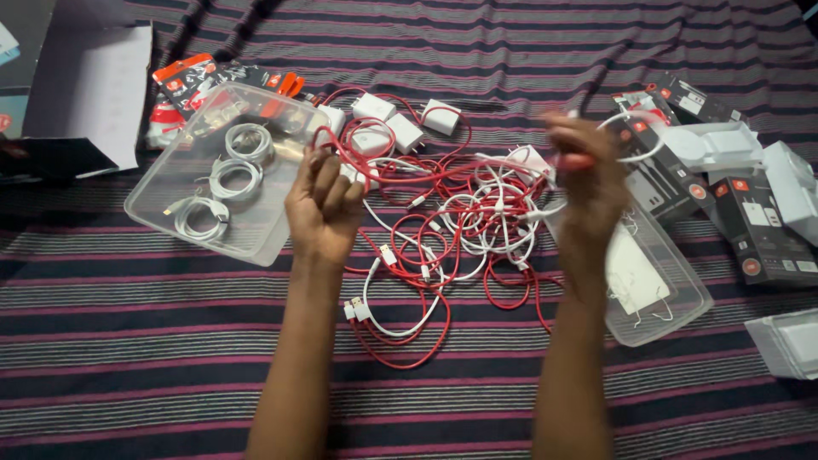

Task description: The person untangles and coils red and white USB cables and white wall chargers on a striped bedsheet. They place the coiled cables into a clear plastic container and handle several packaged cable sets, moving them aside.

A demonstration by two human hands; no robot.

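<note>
Between left hand (324, 204) and right hand (588, 183), red cable (443, 170)

A striped cloth (477, 51) of dark purple, pink and white is spread as the bearing surface. On it are laid a tangle of red and white cables (452, 230), several white charger plugs (400, 128), a clear plastic tray (158, 209) with coiled white cables at the left, and a second clear tray (673, 307) at the right. Dark retail boxes (758, 230) are scattered along the right edge, and red-and-black packets (192, 77) lie behind the left tray.

Black boxes with red round labels (754, 226) lie at right; red-and-black packets (200, 77) at upper left; white cartons (720, 140) at far right.
</note>
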